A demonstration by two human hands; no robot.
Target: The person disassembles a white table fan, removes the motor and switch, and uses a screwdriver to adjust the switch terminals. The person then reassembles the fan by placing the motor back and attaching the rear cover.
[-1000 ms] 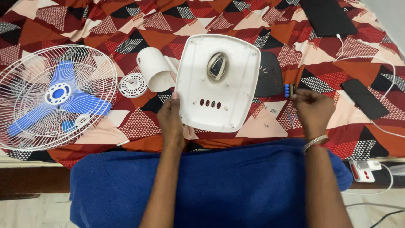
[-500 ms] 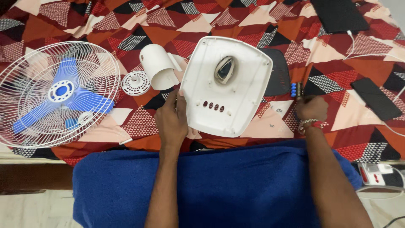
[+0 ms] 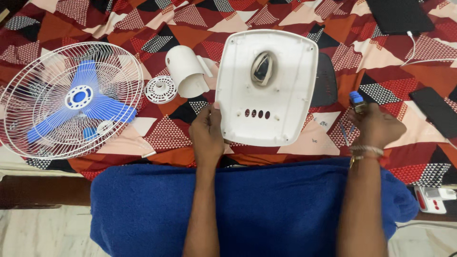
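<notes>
A white plastic fan base plate (image 3: 281, 71) lies upside down on the patterned bedspread, with a dark oval opening in its middle and a row of small slots near its front edge. My left hand (image 3: 207, 133) grips its lower left edge. My right hand (image 3: 376, 126) is to the right of the plate, closed around a small tool with a blue handle tip (image 3: 356, 98). A bracelet sits on that wrist.
A white wire fan guard with blue blades (image 3: 71, 100) lies at the left. A white cylindrical cover (image 3: 185, 71) and a round white vented cap (image 3: 161, 89) sit between guard and plate. Dark flat devices (image 3: 435, 109) and a cable lie at the right. A blue cloth (image 3: 266, 204) covers my lap.
My left hand has shifted from the plate's front edge to its lower left edge. My right hand with the blue-tipped tool stayed to the right of the plate.
</notes>
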